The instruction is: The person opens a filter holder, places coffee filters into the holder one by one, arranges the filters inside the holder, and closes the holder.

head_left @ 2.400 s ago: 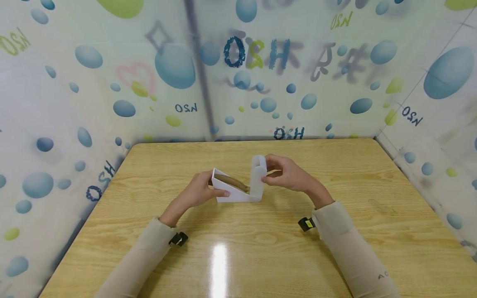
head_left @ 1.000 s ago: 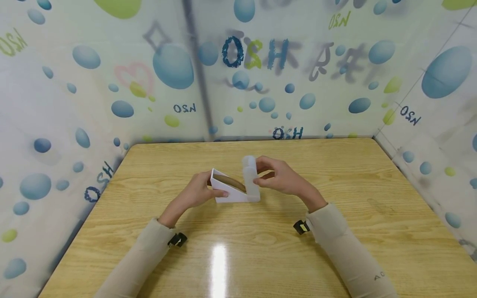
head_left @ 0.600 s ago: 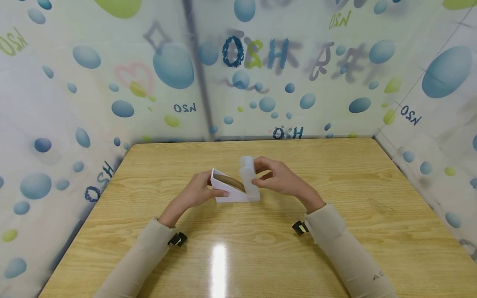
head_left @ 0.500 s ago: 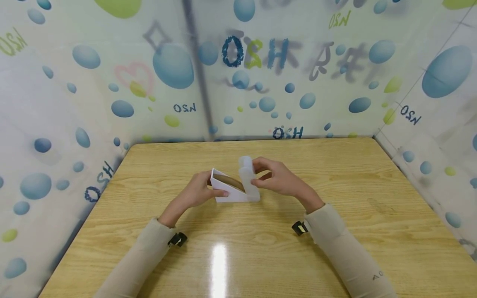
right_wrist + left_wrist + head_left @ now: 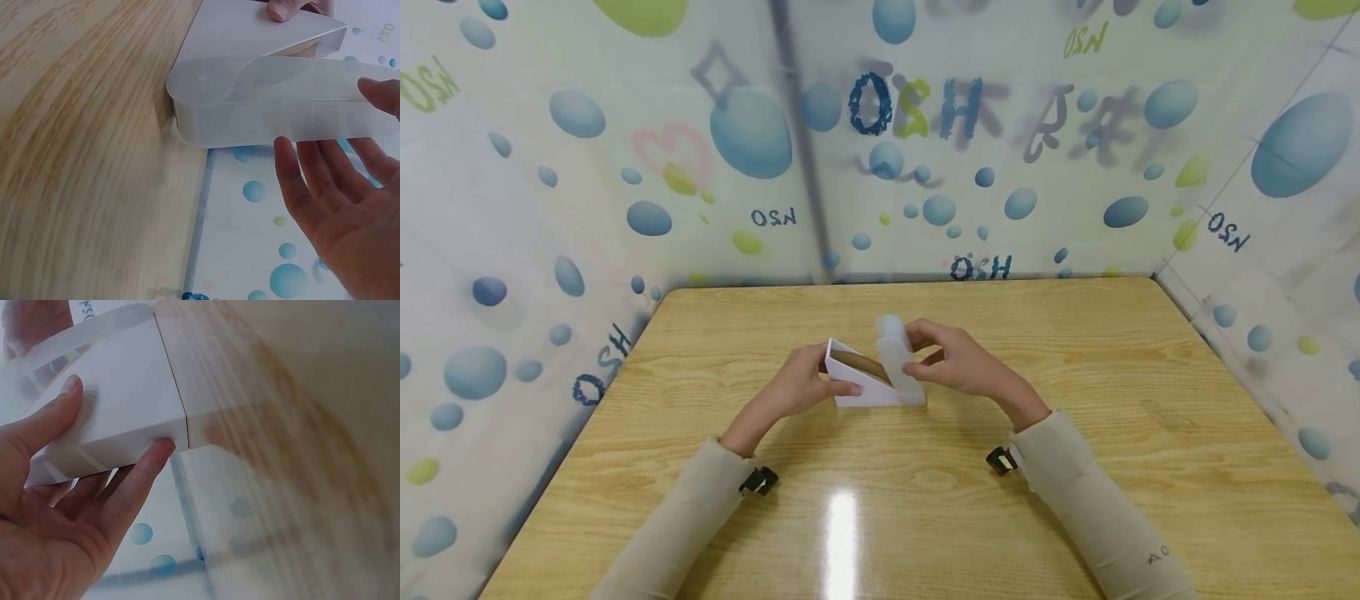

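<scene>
A white box (image 5: 874, 394) with a slanted open top stands on the table, and a brown inner surface or content shows in its opening. At its right end a translucent lid (image 5: 895, 360) stands raised, leaning slightly left over the box. My left hand (image 5: 796, 385) grips the box's left end, thumb on the near side; the left wrist view shows its fingers (image 5: 164, 449) under the edge of the box. My right hand (image 5: 958, 360) pinches the lid from the right; in the right wrist view its thumb (image 5: 379, 95) lies on one side and its fingertips on the other.
The wooden table (image 5: 925, 517) reaches back to a patterned curtain (image 5: 940, 150) with blue and green spots. Each sleeve cuff carries a small black camera (image 5: 760, 481). A bright light reflection lies on the table in front of the box.
The lid has swung left from nearly upright, tilting toward the box's opening, and my right hand has moved left with it. My left hand and the box have stayed in place.
</scene>
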The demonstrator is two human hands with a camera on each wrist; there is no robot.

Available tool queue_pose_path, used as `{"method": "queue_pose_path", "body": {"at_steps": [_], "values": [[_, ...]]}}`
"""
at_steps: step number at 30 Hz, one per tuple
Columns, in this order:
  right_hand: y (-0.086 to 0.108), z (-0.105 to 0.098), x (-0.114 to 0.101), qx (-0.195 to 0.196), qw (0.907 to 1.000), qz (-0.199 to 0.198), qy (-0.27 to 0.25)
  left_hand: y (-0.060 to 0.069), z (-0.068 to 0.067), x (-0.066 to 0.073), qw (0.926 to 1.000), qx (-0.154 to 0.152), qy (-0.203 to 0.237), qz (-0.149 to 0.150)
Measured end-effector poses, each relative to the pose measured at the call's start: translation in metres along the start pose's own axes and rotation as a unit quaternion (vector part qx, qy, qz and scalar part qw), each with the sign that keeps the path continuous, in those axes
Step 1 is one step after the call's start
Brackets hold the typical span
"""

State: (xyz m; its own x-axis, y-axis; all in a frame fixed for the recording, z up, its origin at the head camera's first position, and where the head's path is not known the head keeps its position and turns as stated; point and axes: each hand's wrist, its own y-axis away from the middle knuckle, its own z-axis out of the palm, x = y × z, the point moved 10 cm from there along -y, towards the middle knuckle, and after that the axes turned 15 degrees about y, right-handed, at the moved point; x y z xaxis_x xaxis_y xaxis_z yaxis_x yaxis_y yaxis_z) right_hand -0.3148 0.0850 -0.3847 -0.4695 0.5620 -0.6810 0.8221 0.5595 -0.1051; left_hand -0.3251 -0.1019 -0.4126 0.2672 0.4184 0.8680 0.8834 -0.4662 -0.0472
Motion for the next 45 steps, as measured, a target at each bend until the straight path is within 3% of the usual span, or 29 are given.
{"method": "queue_pose_path", "body": {"at_steps": [45], "values": [[-0.004, 0.018, 0.002, -0.034, 0.9982, -0.010, 0.049, -0.002, 0.000, 0.000, 0.9999, 0.000, 0.006, 0.010]]}}
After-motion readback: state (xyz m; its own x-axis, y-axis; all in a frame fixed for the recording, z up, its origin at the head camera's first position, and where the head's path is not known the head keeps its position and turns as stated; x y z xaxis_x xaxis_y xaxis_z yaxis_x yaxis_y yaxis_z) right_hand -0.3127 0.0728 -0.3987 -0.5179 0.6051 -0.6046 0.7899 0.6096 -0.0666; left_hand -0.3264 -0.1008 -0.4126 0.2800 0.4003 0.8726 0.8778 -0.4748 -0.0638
